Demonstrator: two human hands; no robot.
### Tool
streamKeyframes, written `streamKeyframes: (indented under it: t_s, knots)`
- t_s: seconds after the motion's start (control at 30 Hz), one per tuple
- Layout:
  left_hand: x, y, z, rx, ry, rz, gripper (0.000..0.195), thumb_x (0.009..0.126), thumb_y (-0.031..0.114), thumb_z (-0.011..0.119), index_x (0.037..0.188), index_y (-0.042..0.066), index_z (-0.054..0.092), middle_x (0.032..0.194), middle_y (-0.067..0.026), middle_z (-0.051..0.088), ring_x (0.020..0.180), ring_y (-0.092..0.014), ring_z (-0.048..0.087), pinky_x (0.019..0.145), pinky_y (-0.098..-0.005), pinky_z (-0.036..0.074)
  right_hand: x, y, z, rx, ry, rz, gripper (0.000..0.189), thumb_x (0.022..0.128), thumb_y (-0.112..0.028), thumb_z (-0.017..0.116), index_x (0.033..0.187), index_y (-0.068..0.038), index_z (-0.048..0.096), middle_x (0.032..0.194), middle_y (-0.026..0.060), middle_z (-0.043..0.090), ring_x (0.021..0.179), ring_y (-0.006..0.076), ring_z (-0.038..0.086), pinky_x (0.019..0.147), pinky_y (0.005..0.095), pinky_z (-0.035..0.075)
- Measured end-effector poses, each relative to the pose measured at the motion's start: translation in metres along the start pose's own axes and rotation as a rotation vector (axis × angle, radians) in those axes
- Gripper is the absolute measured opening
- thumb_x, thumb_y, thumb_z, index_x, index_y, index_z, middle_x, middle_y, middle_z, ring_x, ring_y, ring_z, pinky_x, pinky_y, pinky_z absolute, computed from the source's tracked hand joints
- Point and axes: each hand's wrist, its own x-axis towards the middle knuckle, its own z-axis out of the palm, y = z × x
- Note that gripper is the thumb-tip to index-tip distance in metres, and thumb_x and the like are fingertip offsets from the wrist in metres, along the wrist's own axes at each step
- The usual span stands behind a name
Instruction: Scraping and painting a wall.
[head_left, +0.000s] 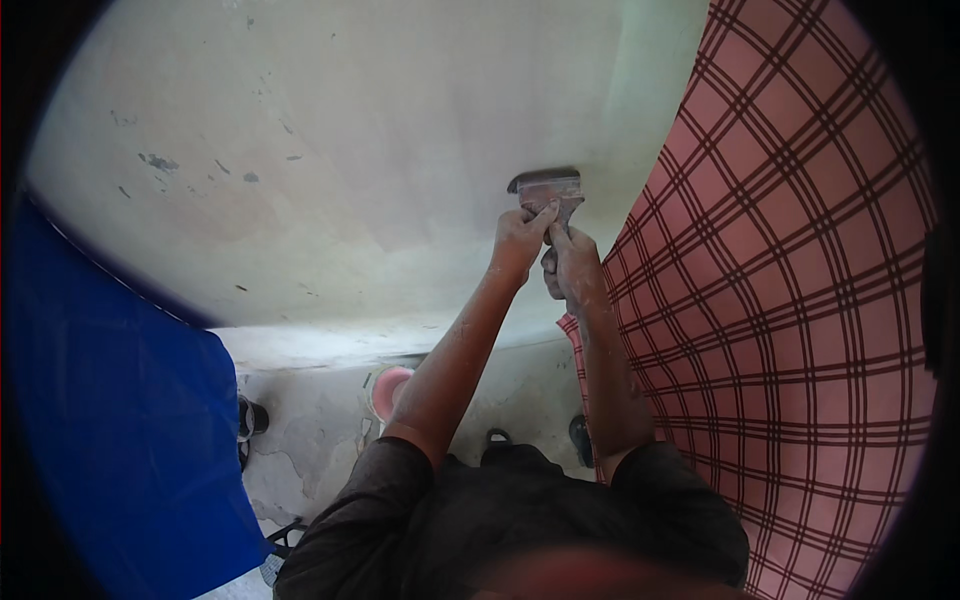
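Note:
Both of my hands hold one wide flat brush (550, 189), dusty and worn, its dark working edge pressed against the pale wall (337, 90). My left hand (520, 234) pinches the brush from the left near its neck, thumb lying on the body. Lower down, my right hand (577, 262) wraps the handle, most of which its fingers hide. Pale dust coats both hands and forearms. Around the brush the wall is smooth and whitish; darker chipped patches (159, 163) mark it farther left.
A pink plaid sheet (780, 247) hangs close along my right arm. On the left is a blue sheet (127, 420). Below, a pink-lined bucket (390, 390) stands by the wall's base on the worn floor (300, 450), with a black container (253, 417) farther left.

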Motion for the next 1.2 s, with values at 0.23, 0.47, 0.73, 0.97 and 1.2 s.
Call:
streamKeyframes:
  t_s: [0.23,0.47,0.73,0.97,1.2]
  knots:
    - [0.004,0.046,0.011,0.036,-0.06,0.137,0.036,0.086,0.032,0.069,0.075,-0.001,0.064,0.066,-0.0058,0.06,0.06,-0.013,0.053,0.055,-0.0287,0.042,-0.011,-0.039,0.007,0.044,-0.026,-0.108,0.027,0.1,-0.032,0.044,0.085,-0.009,0.046,0.053,-0.0037,0.037,0.034,0.0064,0.031,0.031,0.0249,0.019]
    - [0.006,0.076,0.02,0.056,0.008,0.354,0.033,0.085,0.023,0.07,0.071,-0.006,0.063,0.063,-0.0099,0.062,0.056,-0.014,0.054,0.054,-0.0315,0.044,-0.019,-0.064,0.015,0.044,0.001,-0.219,0.028,0.1,-0.032,0.044,0.083,-0.009,0.046,0.053,-0.0031,0.037,0.034,0.0066,0.03,0.031,0.0253,0.019]
    - [-0.002,-0.002,-0.003,0.119,0.128,0.329,0.029,0.089,0.023,0.066,0.079,-0.004,0.062,0.069,-0.0061,0.061,0.063,-0.01,0.05,0.057,-0.0288,0.043,0.003,0.008,0.02,0.08,0.023,-0.121,0.033,0.1,-0.036,0.044,0.081,-0.009,0.05,0.052,-0.0037,0.037,0.034,0.0074,0.03,0.031,0.0265,0.019]
    - [-0.008,-0.058,-0.024,0.121,0.169,0.211,0.037,0.086,0.029,0.068,0.074,-0.005,0.061,0.065,-0.0153,0.063,0.057,-0.018,0.055,0.055,-0.0369,0.044,0.008,0.059,0.019,0.072,0.009,-0.007,0.034,0.099,-0.036,0.044,0.077,-0.011,0.048,0.052,-0.0045,0.036,0.035,0.0072,0.03,0.032,0.0264,0.019]
    - [-0.019,-0.111,-0.052,0.184,0.153,0.029,0.042,0.085,0.034,0.069,0.071,-0.005,0.063,0.063,-0.0145,0.062,0.056,-0.018,0.056,0.055,-0.0371,0.044,0.007,0.102,0.022,0.06,0.016,0.158,0.036,0.098,-0.04,0.044,0.075,-0.013,0.044,0.052,-0.0043,0.036,0.035,0.0066,0.029,0.033,0.0248,0.019]
